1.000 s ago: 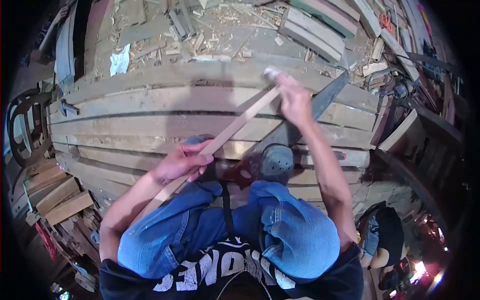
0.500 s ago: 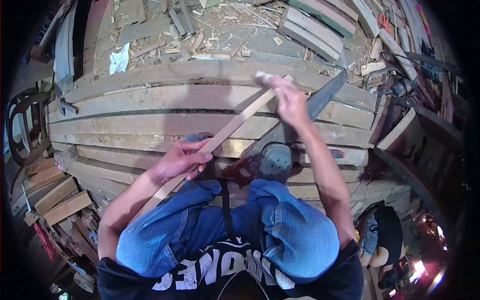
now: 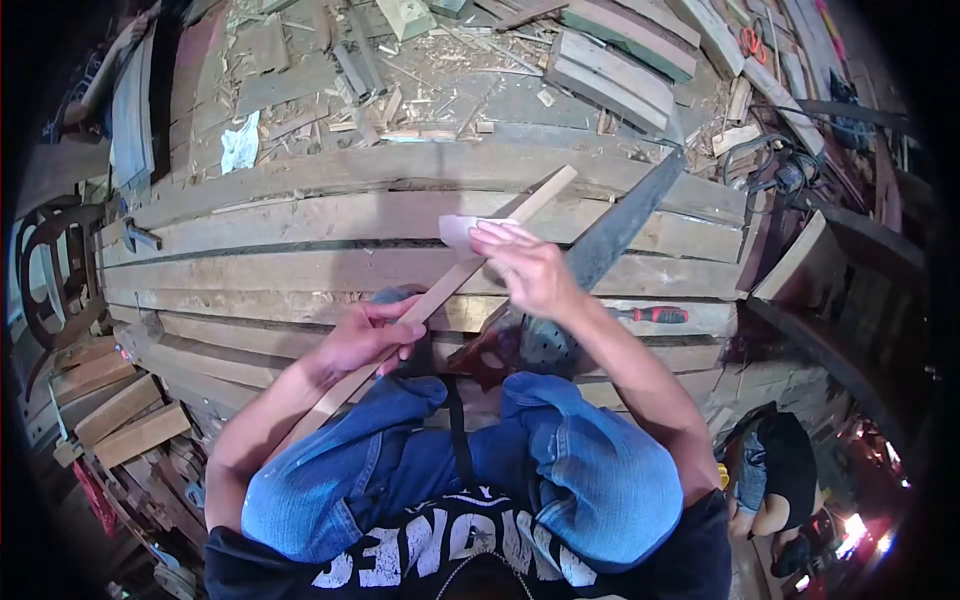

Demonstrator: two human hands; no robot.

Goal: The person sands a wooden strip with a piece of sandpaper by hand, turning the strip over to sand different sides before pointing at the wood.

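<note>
A long, narrow wooden strip [image 3: 440, 292] slants from near my left thigh up toward the far right. My left hand [image 3: 367, 338] grips it around its lower middle, thumb on top. Farther up the strip, my right hand [image 3: 525, 268] presses a pale sheet of sandpaper [image 3: 459, 232] against the wood. One corner of the sheet sticks out to the left of my fingers. A handsaw [image 3: 628, 218] lies to the right of my right hand, its red-brown handle [image 3: 487, 352] near my foot. The strip's lower end is hidden by my forearm and leg.
Thick boards [image 3: 300, 268] lie side by side beneath me. A screwdriver [image 3: 660, 315] rests at the right, a hammer [image 3: 138, 235] at the left. Wood chips, offcuts and a white cloth [image 3: 240, 143] lie beyond. Another person [image 3: 775, 470] is at lower right.
My right hand has slid the sandpaper down the strip, from near its far end toward my left hand. My left hand keeps its grip in about the same place.
</note>
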